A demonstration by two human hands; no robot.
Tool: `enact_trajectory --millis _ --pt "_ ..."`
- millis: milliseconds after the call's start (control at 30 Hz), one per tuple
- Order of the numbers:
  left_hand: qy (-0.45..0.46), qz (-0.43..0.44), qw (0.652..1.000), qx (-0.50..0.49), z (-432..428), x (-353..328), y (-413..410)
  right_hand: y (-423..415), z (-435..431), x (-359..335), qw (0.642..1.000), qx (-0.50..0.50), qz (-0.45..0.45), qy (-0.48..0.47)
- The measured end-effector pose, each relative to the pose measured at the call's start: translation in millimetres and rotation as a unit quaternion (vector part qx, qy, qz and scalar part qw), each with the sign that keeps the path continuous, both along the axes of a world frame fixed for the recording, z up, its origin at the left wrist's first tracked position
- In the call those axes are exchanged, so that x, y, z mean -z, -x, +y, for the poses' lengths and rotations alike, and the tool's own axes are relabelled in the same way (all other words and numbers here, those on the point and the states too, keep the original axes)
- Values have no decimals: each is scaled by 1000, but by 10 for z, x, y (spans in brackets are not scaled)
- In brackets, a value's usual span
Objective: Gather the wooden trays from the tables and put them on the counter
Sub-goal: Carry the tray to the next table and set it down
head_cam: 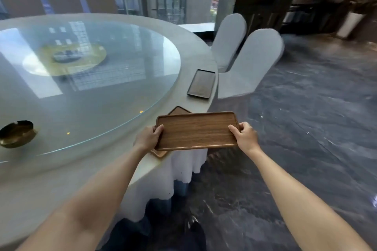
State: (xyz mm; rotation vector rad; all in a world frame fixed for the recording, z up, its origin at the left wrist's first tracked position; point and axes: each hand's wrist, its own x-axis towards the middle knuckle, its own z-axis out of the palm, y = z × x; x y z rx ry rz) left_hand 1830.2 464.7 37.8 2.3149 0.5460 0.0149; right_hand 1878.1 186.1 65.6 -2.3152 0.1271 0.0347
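Observation:
A brown wooden tray (196, 130) is held level over the table's right edge, its long side facing me. My left hand (150, 136) grips its left short end and my right hand (245, 135) grips its right short end. Beneath it a second wooden tray (179, 110) lies on the table, mostly hidden, with one corner showing above and another below the held tray. Farther along the rim rests a darker tray (201, 84). The large round table (189, 47) has a pale cloth.
A glass turntable (85, 79) covers the table's middle. A brass ashtray (16, 133) sits at its left. Two grey-covered chairs (248, 63) stand right of the table. A dark wooden counter (263, 9) stands at the back right. Dark marble floor (306, 128) spreads to the right.

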Motion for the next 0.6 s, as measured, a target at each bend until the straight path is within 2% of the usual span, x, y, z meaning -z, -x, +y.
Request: enact_trajectory --millis 300,433,600 --pt "2 71 991 -116 259 351 -670 -1417 485 299 990 -123 55 36" --pt "2 95 980 -173 320 448 -630 -1770 766 393 977 -195 72 56" --pt "-22 136 957 -255 310 572 -382 -1967 1132 612 943 -302 95 101"
